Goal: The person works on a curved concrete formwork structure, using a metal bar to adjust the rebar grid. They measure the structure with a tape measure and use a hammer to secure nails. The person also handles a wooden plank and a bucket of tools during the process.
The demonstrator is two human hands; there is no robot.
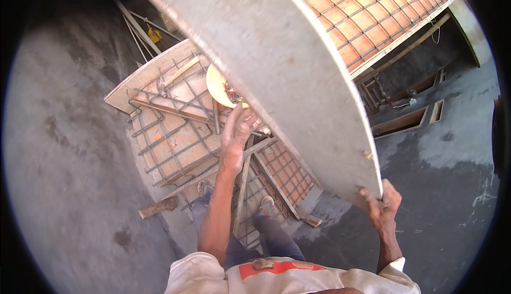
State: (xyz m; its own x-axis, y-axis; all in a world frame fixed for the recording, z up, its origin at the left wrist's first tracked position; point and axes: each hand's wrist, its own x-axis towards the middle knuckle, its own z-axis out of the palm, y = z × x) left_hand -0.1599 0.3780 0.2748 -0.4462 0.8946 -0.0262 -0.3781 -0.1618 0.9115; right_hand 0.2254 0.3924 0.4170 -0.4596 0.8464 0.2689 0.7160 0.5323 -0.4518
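Note:
A large grey board [298,65] slants across the middle of the view, tilted up in front of me. My right hand [384,202] grips its lower right corner, thumb on the near face and fingers around the edge. My left hand [238,134] is raised at the board's left edge, fingers stretched out; whether the fingertips touch the board I cannot tell. Just beyond those fingers sits a yellow bowl [215,85] holding nails [232,93], partly hidden by the board. A hammer [181,71] with a wooden handle lies on the rebar to the left of the bowl.
Stepped formwork with a rebar grid [173,145] lies below, and my feet stand among its bars. A timber offcut [158,208] juts out at left. Another rebar-covered slope [372,14] rises at upper right. Wooden frames [402,122] lie on the right, with poles [136,25] at upper left.

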